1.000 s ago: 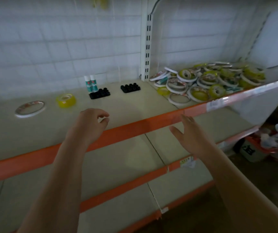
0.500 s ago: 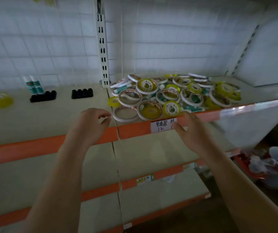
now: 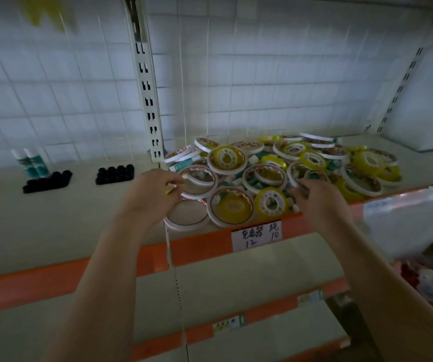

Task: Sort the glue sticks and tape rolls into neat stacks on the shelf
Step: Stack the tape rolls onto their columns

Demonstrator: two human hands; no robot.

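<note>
Since the earlier frame both hands have moved up from the orange shelf edge (image 3: 205, 250) onto the pile of tape rolls (image 3: 283, 173), and the view has closed in on that pile. The left hand (image 3: 155, 190) now pinches the white rim of a thin tape ring (image 3: 201, 182) at the pile's left front corner, fingers and thumb curled onto it. The right hand (image 3: 320, 197) has its fingers curled down into the rolls at the pile's front, right of a yellow roll with a white hub (image 3: 271, 203); whether it actually grips one cannot be told. The two hands are apart, with several rolls between them. The pile lies loose and overlapping on the shelf (image 3: 79, 220), just right of the slotted upright (image 3: 148, 105). Left of that upright stand two blocks of black caps (image 3: 114, 174) and, further left against the tiled wall, two upright glue sticks (image 3: 31, 163). A handwritten label (image 3: 256, 235) sits on the orange edge below the pile.
</note>
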